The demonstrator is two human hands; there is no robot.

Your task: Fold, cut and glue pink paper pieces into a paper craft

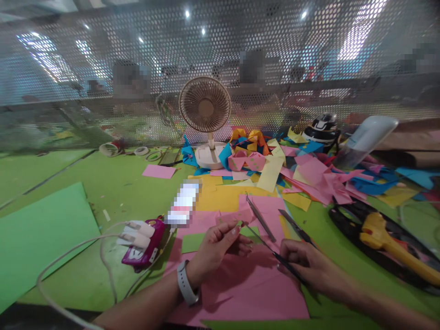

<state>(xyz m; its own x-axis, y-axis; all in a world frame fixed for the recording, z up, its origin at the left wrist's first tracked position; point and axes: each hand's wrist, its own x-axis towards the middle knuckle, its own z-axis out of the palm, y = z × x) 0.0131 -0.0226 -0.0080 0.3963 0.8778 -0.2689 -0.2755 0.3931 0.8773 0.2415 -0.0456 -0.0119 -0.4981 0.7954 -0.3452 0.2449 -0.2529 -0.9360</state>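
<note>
My left hand [222, 240], a grey watch band [187, 282] at its wrist, has thumb and forefinger pinched together at a tiny green piece [239, 223], too small to identify. In my right hand [302, 261] is a thin pointed metal tool [282, 262] with a dark handle, and its tip reaches the left fingertips. Pink paper [254, 293] lies under both hands, with a green paper strip [192, 243] beside the left one. Grey tweezers [261, 219] and a dark-handled blade tool [296, 225] rest just beyond the right hand.
A yellow glue gun [385, 238] sits in a black tray [338, 213] at right. Coloured paper scraps [319, 176] pile up behind, near a fan [206, 107]. At left are a phone [184, 204], a purple power strip [154, 236] with cables and green sheet [51, 238].
</note>
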